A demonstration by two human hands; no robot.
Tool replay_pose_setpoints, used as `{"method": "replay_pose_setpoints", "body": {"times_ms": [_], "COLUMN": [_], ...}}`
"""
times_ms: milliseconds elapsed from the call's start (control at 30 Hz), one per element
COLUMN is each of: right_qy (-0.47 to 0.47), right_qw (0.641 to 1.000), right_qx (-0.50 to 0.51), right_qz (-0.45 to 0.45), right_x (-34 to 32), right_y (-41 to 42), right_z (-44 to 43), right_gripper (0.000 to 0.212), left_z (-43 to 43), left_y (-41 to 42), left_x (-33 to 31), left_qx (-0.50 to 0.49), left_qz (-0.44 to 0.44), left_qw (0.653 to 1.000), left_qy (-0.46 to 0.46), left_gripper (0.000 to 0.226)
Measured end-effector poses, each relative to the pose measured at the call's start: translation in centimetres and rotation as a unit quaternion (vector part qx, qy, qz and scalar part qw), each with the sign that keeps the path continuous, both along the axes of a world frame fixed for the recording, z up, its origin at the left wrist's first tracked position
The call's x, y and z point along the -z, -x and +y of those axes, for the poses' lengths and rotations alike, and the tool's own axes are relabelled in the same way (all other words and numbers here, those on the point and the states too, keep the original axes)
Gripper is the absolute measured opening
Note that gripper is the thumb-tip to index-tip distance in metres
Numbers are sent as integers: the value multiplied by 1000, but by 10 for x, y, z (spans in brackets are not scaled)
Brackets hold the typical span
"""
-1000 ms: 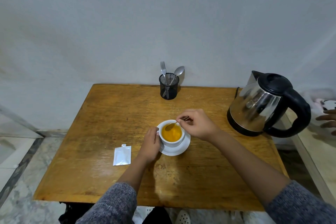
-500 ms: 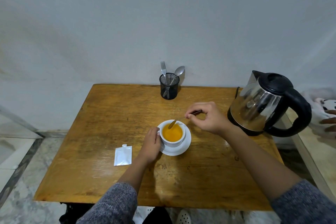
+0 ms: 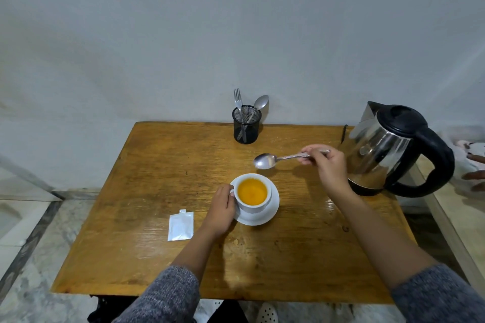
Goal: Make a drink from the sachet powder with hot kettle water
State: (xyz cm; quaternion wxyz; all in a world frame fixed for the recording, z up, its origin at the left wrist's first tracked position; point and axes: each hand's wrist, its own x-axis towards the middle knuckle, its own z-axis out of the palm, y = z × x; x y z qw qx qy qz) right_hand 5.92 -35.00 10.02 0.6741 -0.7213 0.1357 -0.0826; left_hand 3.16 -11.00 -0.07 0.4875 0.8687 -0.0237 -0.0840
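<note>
A plain pale wall backs a small wooden worktop standing on a marbled floor. At its middle sits a white cup on a saucer, filled with an opaque orange drink. The left hand is curled round the cup's near-left side, holding it steady. The right hand is pinched shut on the handle of a spoon, which hangs level in the air just beyond the cup's far rim, bowl pointing left, clear of the liquid. The silver sachet lies flat to the left of the cup, its corner torn — spent, by the look of it. The kettle stands at the right edge, lid down, and a black mesh holder at the back keeps a fork and a second spoon.

The drink looks mixed, so the step in hand seems to be getting the wet spoon out of the way. To do that well I'd keep the bowl level so nothing drips on the wood, and set it on the saucer's free rim or carry it to the holder — moving wide of the kettle's body, which may be hot. The left hand should keep its hold until the spoon is down.
</note>
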Motion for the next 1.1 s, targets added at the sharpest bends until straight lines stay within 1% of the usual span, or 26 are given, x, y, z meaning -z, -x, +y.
{"method": "replay_pose_setpoints", "body": {"times_ms": [67, 133, 167, 233, 333, 367, 433, 500, 533, 600, 667, 900, 1000, 1033, 1100], "right_qy": [-82, -181, -213, -241, -245, -233, -167, -53, 3, 106, 175, 268, 280, 287, 320], "right_qw": [992, 966, 952, 932, 920, 922, 939, 957, 961, 959, 952, 938, 931, 930, 922], "right_qx": [87, 152, 175, 207, 233, 228, 195, 133, 100, 41, 1, -59, -82, -90, -80], "right_qz": [45, 103, 133, 175, 199, 207, 231, 252, 259, 261, 249, 213, 218, 211, 204], "right_x": [11, 22, 30, 44, 66, 73, 85, 91, 91, 93, 96, 102, 104, 106, 105], "right_y": [3, 9, 12, 18, 24, 27, 30, 34, 36, 40, 42, 44, 42, 42, 40], "right_z": [-7, -12, -12, -10, -2, 1, 5, 9, 12, 19, 23, 29, 28, 26, 24], "right_gripper": [13, 11, 11, 10, 6, 7, 12, 15, 16, 17, 19, 23, 23, 21, 19], "left_z": [0, 0, 0, 0, 2, 2, 3, 4, 4, 3, 3, 6, 8, 8, 8], "left_y": [1, 2, 2, 2, 1, 1, 1, 2, 2, 3, 2, 1, 2, 3, 2], "left_x": [-2, -4, -5, -5, -3, -2, -1, -1, -2, -4, -4, -6, -9, -7, -6], "left_qx": [2, 2, 1, 0, 5, 8, 11, 11, 11, 11, 11, 22, 26, 20, -40], "left_qz": [1, 1, 4, 9, 15, 16, 17, 13, 13, 15, 15, 25, 35, 28, 13], "left_qw": [1000, 1000, 1000, 1000, 1000, 1000, 1000, 1000, 1000, 1000, 1000, 999, 998, 997, 997], "left_qy": [8, 19, 21, 23, 18, 17, 17, 17, 18, 20, 21, 36, 51, 63, 71], "left_gripper": [23, 18, 17, 16, 17, 17, 16, 15, 15, 15, 15, 17, 20, 21, 26]}}
